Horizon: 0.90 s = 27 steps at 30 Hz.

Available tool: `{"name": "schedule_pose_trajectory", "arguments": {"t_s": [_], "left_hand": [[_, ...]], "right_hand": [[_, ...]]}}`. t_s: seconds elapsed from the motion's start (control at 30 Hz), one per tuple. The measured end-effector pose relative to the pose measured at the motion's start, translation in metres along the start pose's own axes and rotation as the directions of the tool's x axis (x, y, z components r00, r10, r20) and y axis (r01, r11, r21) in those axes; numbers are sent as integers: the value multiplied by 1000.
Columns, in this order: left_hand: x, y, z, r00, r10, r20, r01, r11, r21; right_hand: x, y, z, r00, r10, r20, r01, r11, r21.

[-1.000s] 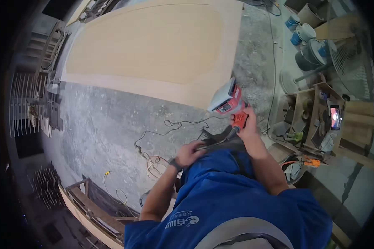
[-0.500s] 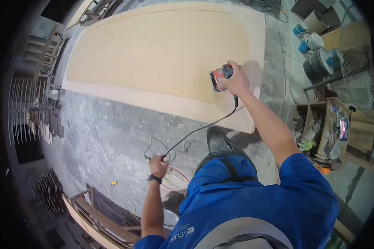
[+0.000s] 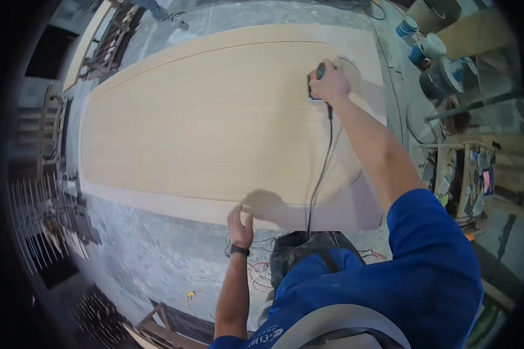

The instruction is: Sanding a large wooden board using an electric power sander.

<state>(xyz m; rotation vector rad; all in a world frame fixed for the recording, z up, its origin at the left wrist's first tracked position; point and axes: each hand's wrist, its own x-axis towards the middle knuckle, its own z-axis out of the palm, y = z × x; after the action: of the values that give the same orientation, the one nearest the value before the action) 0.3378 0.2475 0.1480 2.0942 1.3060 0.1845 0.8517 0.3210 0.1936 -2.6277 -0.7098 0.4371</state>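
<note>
My right hand [image 3: 330, 81] is wrapped round the top of a red and black electric sander [image 3: 314, 92]. The sander's base sits on a large pale wooden panel [image 3: 204, 122], toward its right end. From the sander a black power cord [image 3: 327, 148] trails across the panel and over its near edge beside my leg. At that near edge is my left hand [image 3: 240, 228], fingers stretched out with the thumb apart, holding nothing. Its fingertips meet the panel's rim; whether they press on it I cannot tell. A dark band sits on the left wrist.
Buckets [image 3: 429, 46] and a drum [image 3: 442, 78] stand at the far right. Nearer is an open wooden box of odds and ends [image 3: 460, 180]. Loose cables [image 3: 259, 273] lie on the grey floor by my legs. At far left is a metal rack [image 3: 32, 221]. Another person's leg [image 3: 157, 10] shows beyond the panel.
My left hand has let go of the cord and moved to the panel's near edge. With the sander, my right hand has moved farther across the panel. The view has shifted.
</note>
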Motion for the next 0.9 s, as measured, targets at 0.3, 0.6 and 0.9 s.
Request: {"name": "schedule_pose_trajectory", "arguments": {"t_s": [0.3, 0.6, 0.9], "left_hand": [[231, 4, 7, 992, 78, 95, -113, 884, 454], [352, 16, -3, 966, 233, 108, -254, 798, 547], [366, 9, -1, 962, 246, 114, -270, 819, 507]], "right_hand": [[-157, -24, 20, 979, -9, 203, -11, 995, 100], [-183, 42, 1, 892, 449, -49, -447, 893, 53], [-112, 64, 3, 926, 358, -120, -360, 933, 7]]}}
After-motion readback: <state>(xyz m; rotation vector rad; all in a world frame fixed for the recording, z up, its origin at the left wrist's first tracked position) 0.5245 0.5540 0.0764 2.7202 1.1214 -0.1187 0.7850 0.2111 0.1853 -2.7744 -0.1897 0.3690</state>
